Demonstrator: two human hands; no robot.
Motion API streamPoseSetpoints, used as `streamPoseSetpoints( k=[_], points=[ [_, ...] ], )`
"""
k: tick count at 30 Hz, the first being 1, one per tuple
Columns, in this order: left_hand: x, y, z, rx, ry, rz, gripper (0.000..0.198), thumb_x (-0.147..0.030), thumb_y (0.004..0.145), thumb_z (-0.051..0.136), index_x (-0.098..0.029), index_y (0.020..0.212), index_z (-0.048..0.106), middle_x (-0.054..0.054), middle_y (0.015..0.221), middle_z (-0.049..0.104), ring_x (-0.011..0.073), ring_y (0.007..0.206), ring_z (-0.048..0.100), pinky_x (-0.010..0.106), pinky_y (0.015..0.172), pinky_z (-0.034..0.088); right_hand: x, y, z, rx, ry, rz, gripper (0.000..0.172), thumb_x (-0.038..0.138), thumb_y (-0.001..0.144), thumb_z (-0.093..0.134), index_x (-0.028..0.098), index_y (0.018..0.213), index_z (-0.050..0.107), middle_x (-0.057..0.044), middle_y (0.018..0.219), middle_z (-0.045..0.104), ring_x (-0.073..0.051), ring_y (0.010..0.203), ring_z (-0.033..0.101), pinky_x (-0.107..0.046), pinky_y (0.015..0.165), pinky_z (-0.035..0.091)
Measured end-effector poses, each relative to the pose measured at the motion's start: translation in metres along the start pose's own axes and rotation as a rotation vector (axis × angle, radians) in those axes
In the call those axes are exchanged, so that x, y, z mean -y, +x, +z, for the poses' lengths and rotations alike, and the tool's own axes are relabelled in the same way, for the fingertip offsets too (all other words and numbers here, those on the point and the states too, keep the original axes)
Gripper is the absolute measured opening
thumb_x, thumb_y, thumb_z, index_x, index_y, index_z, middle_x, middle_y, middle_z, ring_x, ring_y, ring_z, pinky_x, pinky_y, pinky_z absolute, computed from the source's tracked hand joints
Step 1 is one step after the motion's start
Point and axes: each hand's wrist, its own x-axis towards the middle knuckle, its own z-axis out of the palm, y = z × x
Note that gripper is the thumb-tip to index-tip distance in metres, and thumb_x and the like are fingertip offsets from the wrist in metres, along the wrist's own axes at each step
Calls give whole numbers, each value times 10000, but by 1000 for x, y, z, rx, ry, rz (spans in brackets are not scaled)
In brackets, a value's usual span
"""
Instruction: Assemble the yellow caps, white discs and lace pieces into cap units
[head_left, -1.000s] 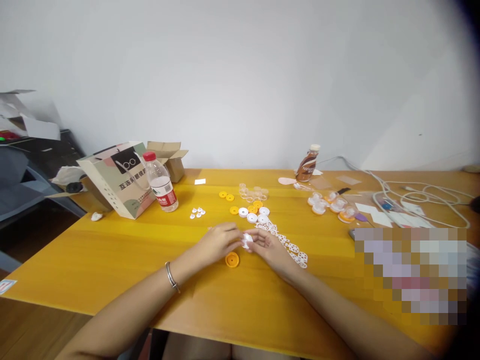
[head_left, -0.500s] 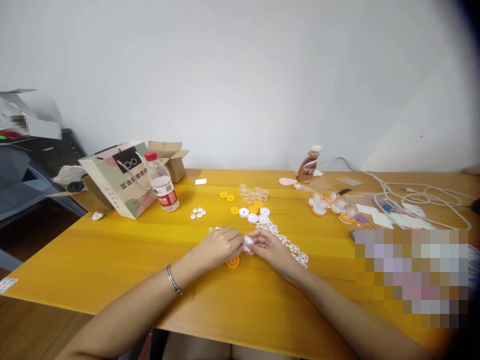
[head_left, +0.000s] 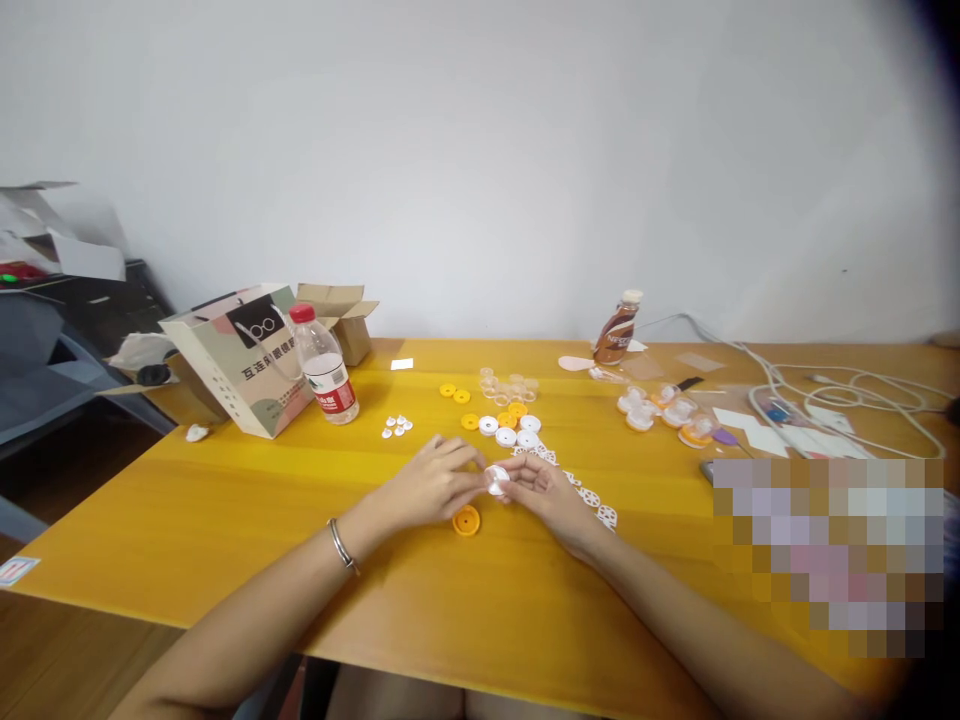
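Note:
Between my two hands, just above the table, is a small round white disc (head_left: 496,480). My right hand (head_left: 541,492) pinches its right side. The fingertips of my left hand (head_left: 442,482) close on its left edge. Below them an orange ring-shaped disc (head_left: 466,520) lies on the table. Beyond my hands sit several white discs (head_left: 505,437) and yellow discs (head_left: 469,421). White cut-out wheel pieces (head_left: 589,497) trail off to the right of my right hand. Small white pieces (head_left: 397,426) lie to the left, past my left hand.
Clear rings (head_left: 510,387) lie at the back middle. A water bottle (head_left: 327,370), paper bag (head_left: 247,370) and cardboard box (head_left: 349,325) stand at the left. A brown drink bottle (head_left: 619,328), orange-and-clear round pieces (head_left: 667,412) and white cables (head_left: 765,385) are at the right.
My left hand has shifted its fingers at the disc, lifting and spreading slightly, so the orange disc below shows more fully. My right hand stays almost in place, still holding the white disc.

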Motion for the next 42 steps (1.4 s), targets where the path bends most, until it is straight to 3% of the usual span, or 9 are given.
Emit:
streamPoseSetpoints(
  k=[5,7,10,12,14,17,21,25,42],
  points=[
    [0,1,-15,-88,-205,-150,268,-266,867,390,-207,1082,539,57,989,547,159,906,495,296,805,367,-2,4,-3,-35,53,-18,301,321,636,675,197,886,561,-29,849,644,-144,791,595,-311,760,468],
    [0,-2,-19,-2,-266,-195,281,-328,854,410,-197,1065,542,50,934,555,148,833,522,267,753,393,-4,6,-4,-82,41,-21,330,301,616,692,205,902,557,-24,841,642,-146,810,594,-321,790,459],
    [-2,-7,-17,238,-282,-168,431,-462,725,562,-218,1079,536,40,926,555,156,756,542,254,682,407,-7,7,-5,-134,35,-36,352,307,599,701,210,903,551,-20,832,637,-152,823,596,-330,804,454],
    [-3,-10,-12,311,-285,-121,472,-442,657,638,-218,1063,549,46,956,547,168,774,546,256,689,407,-9,8,-6,-160,41,-43,355,312,593,704,209,893,546,-19,823,636,-152,811,599,-329,795,457],
    [-2,-10,-7,323,-338,-93,351,-352,681,640,-204,994,583,45,936,551,160,778,546,255,707,407,-10,9,-7,-185,47,-48,361,315,589,707,207,891,539,-15,806,634,-150,791,601,-326,783,463],
    [5,-5,-5,244,-557,-184,242,-274,764,559,-196,992,570,42,925,565,138,795,545,251,727,415,-10,8,-5,-222,47,-76,386,318,587,711,206,904,524,-19,810,629,-147,775,601,-325,782,466],
    [18,1,-3,48,-954,-434,320,-306,806,511,-212,1107,462,51,1007,559,122,806,556,230,681,433,-4,6,1,-265,-16,-140,385,344,588,710,208,888,510,-44,866,630,-164,813,598,-345,804,468],
    [22,4,7,-108,-1125,-468,348,-309,745,599,-191,1048,477,72,1147,476,115,849,552,245,756,428,-3,2,5,-246,-67,-172,347,366,608,695,209,849,500,-49,865,632,-167,799,603,-349,789,486],
    [-2,12,27,-236,-876,-626,263,-336,703,626,-136,861,556,43,875,619,118,693,595,222,637,457,-8,-5,8,-110,-194,-233,137,273,749,560,230,870,512,-47,1045,591,-180,933,591,-358,822,500]
  ],
)
